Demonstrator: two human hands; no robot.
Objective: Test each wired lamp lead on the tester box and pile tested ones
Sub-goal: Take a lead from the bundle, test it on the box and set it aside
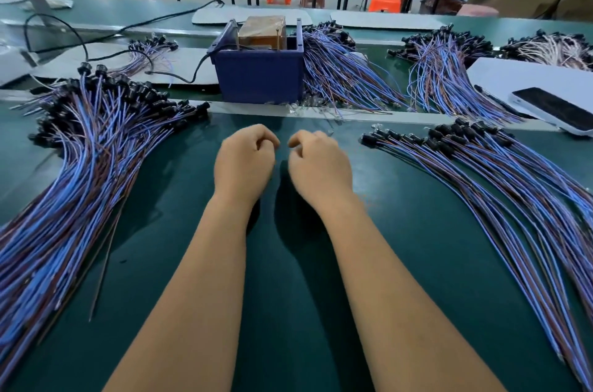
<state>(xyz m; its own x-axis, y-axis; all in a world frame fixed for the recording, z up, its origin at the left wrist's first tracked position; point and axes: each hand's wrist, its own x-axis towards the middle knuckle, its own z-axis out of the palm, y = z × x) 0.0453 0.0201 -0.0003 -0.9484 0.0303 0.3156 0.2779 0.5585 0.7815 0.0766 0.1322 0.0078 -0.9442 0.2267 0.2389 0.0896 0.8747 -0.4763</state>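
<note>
My left hand and my right hand hover side by side over the green table, just in front of the blue tester box. The fingers of both hands are curled in, and I see no lead in either. A large pile of blue and brown wired lamp leads with black sockets fans out to my left. A thinner spread of the same leads lies to my right. Inside the box sits a brown taped block.
More lead bundles lie behind and right of the box and further right. A phone rests on a white board at the right. A black power cable runs left from the box. Small clear bulbs lie before it.
</note>
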